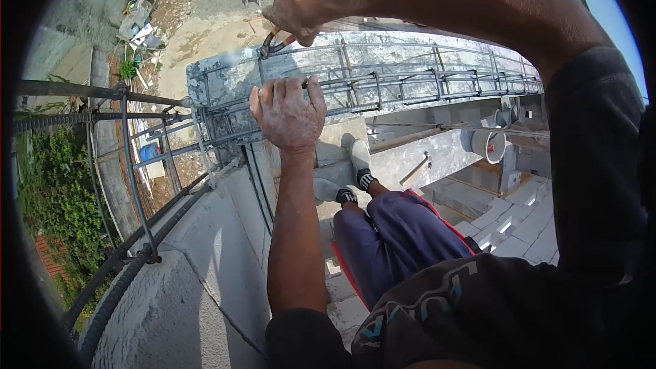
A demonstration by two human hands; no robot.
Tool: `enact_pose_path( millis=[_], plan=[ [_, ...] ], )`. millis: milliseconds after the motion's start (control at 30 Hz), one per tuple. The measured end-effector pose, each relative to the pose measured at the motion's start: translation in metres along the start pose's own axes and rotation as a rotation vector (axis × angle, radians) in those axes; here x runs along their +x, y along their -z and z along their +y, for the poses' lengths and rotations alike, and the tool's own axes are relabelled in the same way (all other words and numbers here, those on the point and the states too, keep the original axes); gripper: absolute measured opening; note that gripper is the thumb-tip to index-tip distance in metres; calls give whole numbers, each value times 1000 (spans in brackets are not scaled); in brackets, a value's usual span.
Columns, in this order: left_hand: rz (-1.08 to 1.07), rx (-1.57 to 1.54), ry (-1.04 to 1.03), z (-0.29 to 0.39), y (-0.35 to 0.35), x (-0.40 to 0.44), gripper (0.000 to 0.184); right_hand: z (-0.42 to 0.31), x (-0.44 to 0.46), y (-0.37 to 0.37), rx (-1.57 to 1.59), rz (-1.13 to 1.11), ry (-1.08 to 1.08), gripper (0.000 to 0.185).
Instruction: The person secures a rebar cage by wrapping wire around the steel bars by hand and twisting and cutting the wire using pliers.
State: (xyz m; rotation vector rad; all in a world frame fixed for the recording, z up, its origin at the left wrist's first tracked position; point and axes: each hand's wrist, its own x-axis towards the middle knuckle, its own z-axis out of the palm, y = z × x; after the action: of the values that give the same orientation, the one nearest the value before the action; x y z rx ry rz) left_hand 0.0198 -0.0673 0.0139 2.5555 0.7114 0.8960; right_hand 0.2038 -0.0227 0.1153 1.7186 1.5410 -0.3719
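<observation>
The right hand's (295, 11) fingers clench red-handled metal pincers (279, 46); the left hand (290, 113) grasps a long grey steel-bar cage (378, 89).

A rebar cage (378, 89), raw concrete wall (171, 294) and rubble-strewn ground (179, 3) show an outdoor construction site.

Pincers (266, 49), upper left of centre: dark metal head, reddish handles, held aslant, head lowest, at a bar; contact unclear. Rebar cage (378, 87): grey, long, stirrups at intervals, running from centre-left to upper right.
</observation>
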Motion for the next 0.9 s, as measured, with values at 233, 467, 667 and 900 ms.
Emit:
enact_pose_path(
  millis=[233, 467, 667, 900],
  plan=[
    [39, 52, -8, 3, -3, 2, 19, -5, -2, 1, -468, 134, 226, 37],
    [-2, 94, -7, 3, -3, 1, 21, 23, 12, 22, 670, -311, -67, 32],
    [37, 90, -14, 2, -5, 1, 22, 22, 8, 6, 802, -372, -98, 33],
    [57, 119, -20, 6, -5, 3, 23, 23, 1, -14, 1052, -396, -59, 34]
  ],
)
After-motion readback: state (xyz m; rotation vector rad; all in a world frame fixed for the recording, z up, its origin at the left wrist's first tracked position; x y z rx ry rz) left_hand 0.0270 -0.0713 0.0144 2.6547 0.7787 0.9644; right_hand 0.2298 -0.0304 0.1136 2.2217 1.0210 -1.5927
